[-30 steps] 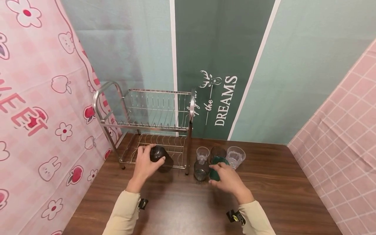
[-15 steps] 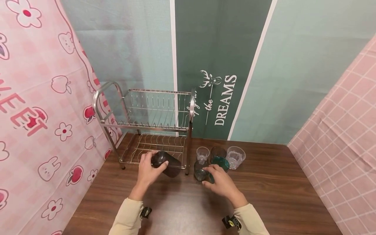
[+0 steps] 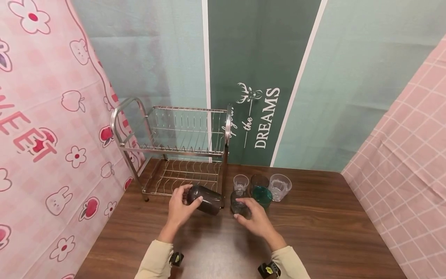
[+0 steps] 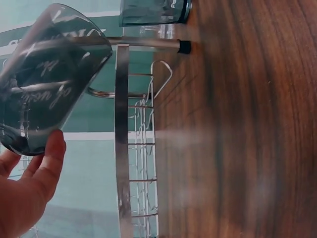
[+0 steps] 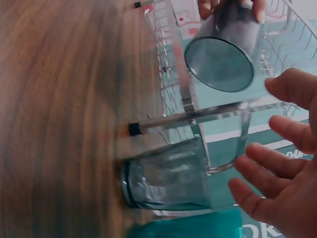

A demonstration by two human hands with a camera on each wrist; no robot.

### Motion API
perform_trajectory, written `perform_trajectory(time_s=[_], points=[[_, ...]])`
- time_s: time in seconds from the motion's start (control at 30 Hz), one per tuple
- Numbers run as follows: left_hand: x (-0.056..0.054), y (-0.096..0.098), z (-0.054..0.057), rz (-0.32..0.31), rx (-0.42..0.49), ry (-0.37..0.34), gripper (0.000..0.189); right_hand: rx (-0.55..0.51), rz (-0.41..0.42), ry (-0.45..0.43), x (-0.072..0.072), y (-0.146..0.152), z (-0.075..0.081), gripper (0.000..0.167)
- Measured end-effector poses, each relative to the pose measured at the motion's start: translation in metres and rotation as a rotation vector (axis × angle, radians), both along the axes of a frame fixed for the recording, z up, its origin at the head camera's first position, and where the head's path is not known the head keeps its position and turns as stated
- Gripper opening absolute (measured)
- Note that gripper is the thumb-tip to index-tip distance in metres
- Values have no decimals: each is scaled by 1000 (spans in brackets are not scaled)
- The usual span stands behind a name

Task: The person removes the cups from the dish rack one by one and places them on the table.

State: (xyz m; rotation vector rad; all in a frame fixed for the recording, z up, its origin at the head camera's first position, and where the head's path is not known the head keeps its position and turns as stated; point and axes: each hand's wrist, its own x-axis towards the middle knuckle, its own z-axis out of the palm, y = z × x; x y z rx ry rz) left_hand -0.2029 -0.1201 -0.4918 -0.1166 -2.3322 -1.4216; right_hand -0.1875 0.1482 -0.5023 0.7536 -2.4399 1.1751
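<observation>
My left hand [image 3: 178, 211] grips a dark grey drinking glass [image 3: 209, 200] near its base, in front of the rack's lower shelf. That glass is tilted over, its mouth facing down to the right; the right wrist view shows the rim clearly. My right hand [image 3: 258, 221] has its fingers loosely spread, with nothing between them in the right wrist view. Nearest to it is a smoky grey glass [image 5: 166, 176] standing on the table. Right behind that hand is a teal glass [image 3: 262, 196], partly covered in the right wrist view.
A two-tier metal dish rack [image 3: 174, 151] stands at the back left of the wooden table [image 3: 331, 224]. Behind the grey and teal glasses are a small clear glass [image 3: 241, 182], a dark brownish glass [image 3: 259, 180] and a wider clear glass [image 3: 280, 186]. Fabric curtains surround the table.
My left hand has moved right and nearer with the dark glass, which now lies more on its side. My right hand has left the teal glass and shifted left toward the grey one.
</observation>
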Motion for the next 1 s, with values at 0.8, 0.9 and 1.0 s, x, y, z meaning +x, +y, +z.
perform_trajectory(time_s=[0.8,0.9,1.0], points=[[25,29,4,-167,348,-81,41,-643,156,-341,3,-23,-13,50],[24,31,1,-192,396,-92,42,-680,178,-371,-3,-21,-19,51],[24,34,-2,-209,434,-111,42,-704,214,-374,-6,-20,-22,53]])
